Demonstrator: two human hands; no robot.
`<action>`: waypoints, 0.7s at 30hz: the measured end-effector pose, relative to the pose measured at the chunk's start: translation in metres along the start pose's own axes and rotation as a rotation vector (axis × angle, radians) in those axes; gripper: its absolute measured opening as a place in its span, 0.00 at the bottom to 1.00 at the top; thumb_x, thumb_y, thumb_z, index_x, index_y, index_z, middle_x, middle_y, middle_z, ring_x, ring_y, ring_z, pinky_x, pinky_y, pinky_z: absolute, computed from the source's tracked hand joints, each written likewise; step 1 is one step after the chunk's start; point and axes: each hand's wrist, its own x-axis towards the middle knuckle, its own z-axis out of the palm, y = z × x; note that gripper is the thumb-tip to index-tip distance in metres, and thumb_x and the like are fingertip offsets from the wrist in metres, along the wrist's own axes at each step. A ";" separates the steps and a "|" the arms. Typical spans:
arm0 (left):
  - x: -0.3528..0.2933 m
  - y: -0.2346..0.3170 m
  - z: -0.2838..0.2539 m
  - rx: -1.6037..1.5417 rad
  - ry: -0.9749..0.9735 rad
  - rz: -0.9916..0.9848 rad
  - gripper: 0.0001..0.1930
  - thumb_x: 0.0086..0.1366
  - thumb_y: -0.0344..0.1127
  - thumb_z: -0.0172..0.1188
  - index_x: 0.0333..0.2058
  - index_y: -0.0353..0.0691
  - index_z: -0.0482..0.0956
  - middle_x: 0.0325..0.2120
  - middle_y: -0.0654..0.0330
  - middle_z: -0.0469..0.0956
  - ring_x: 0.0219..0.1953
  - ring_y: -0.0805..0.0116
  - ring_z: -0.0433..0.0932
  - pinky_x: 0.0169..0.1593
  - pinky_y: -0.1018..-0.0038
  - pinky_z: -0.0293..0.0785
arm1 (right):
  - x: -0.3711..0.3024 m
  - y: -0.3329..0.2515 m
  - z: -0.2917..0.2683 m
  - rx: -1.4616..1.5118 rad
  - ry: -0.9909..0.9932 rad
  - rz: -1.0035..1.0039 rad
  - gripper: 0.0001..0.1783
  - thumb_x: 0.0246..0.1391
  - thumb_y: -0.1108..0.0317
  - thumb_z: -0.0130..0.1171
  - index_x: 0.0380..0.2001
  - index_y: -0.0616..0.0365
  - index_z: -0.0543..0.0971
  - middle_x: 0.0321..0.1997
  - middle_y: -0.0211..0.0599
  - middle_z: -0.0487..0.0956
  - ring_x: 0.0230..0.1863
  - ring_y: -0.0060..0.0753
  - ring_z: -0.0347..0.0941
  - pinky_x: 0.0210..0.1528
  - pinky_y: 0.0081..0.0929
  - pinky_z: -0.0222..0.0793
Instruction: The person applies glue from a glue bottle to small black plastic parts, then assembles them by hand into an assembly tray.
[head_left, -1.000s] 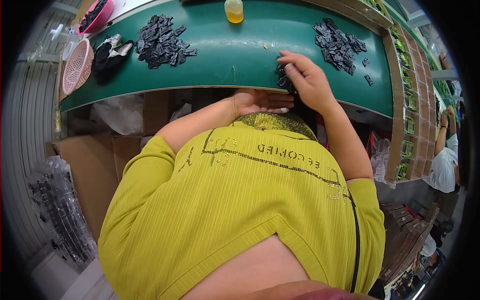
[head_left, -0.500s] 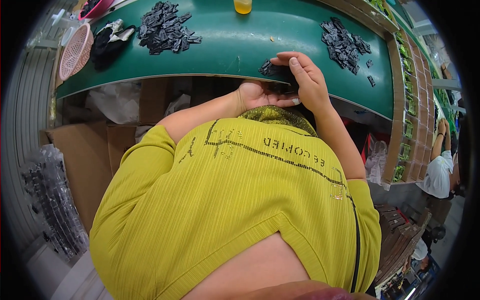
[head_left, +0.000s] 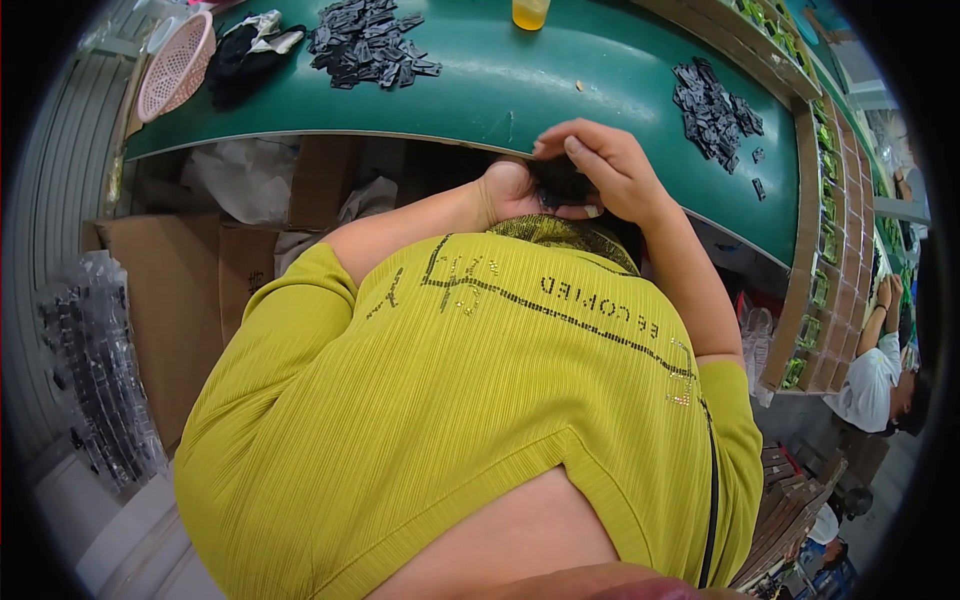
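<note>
Head view, cupped hands (head_left: 560, 180) holding black pieces (head_left: 558, 183), green table (head_left: 560, 70) edge

A green workbench (head_left: 560, 80) carries two heaps of small black parts (head_left: 368, 42) (head_left: 716, 112), a pink basket (head_left: 176, 66), dark cloth (head_left: 238, 55) and an amber bottle (head_left: 528, 13).

Brown cardboard boxes (head_left: 165, 300) stacked under the green counter (head_left: 480, 90), left. Clear plastic bags of small dark parts (head_left: 90, 370) at far left. Green-fronted packs in cardboard trays (head_left: 822, 230) along the counter's right edge.
</note>
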 end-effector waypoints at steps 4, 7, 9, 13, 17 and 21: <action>-0.006 0.005 0.001 -0.061 -0.064 -0.037 0.25 0.70 0.51 0.41 0.51 0.34 0.66 0.47 0.43 0.71 0.45 0.45 0.75 0.46 0.54 0.78 | -0.011 0.008 0.004 0.315 0.021 0.012 0.14 0.63 0.68 0.44 0.43 0.66 0.75 0.40 0.41 0.80 0.46 0.33 0.76 0.51 0.27 0.69; -0.010 0.008 0.001 -0.117 0.114 0.022 0.23 0.69 0.46 0.45 0.50 0.31 0.68 0.43 0.40 0.73 0.42 0.42 0.77 0.45 0.51 0.78 | -0.010 0.005 0.001 0.702 0.330 -0.014 0.16 0.66 0.67 0.41 0.45 0.70 0.71 0.42 0.50 0.78 0.50 0.41 0.75 0.56 0.30 0.66; -0.018 0.014 -0.014 -0.071 0.113 0.023 0.21 0.67 0.45 0.48 0.49 0.33 0.69 0.43 0.42 0.73 0.42 0.42 0.76 0.41 0.51 0.79 | -0.023 0.010 -0.008 0.543 0.503 -0.045 0.15 0.66 0.69 0.40 0.44 0.71 0.71 0.41 0.50 0.78 0.47 0.42 0.76 0.55 0.33 0.68; -0.065 0.032 -0.006 -0.026 0.454 0.153 0.17 0.64 0.43 0.50 0.44 0.36 0.73 0.39 0.47 0.75 0.38 0.49 0.77 0.38 0.59 0.80 | -0.043 0.012 -0.024 0.066 0.661 -0.046 0.14 0.66 0.69 0.41 0.41 0.68 0.74 0.36 0.43 0.80 0.39 0.30 0.76 0.49 0.25 0.67; -0.134 0.067 -0.007 -0.054 0.712 0.069 0.14 0.63 0.40 0.50 0.38 0.36 0.74 0.33 0.51 0.77 0.33 0.56 0.80 0.28 0.70 0.78 | -0.059 0.023 -0.033 -0.202 0.733 -0.018 0.13 0.65 0.70 0.41 0.41 0.67 0.74 0.36 0.40 0.79 0.38 0.29 0.75 0.47 0.25 0.68; -0.187 0.106 0.046 0.040 0.680 0.057 0.13 0.62 0.41 0.53 0.32 0.35 0.77 0.28 0.53 0.78 0.28 0.62 0.80 0.18 0.80 0.68 | -0.058 0.030 -0.023 -0.322 0.752 0.020 0.11 0.62 0.73 0.43 0.37 0.67 0.76 0.34 0.42 0.79 0.37 0.35 0.75 0.45 0.27 0.69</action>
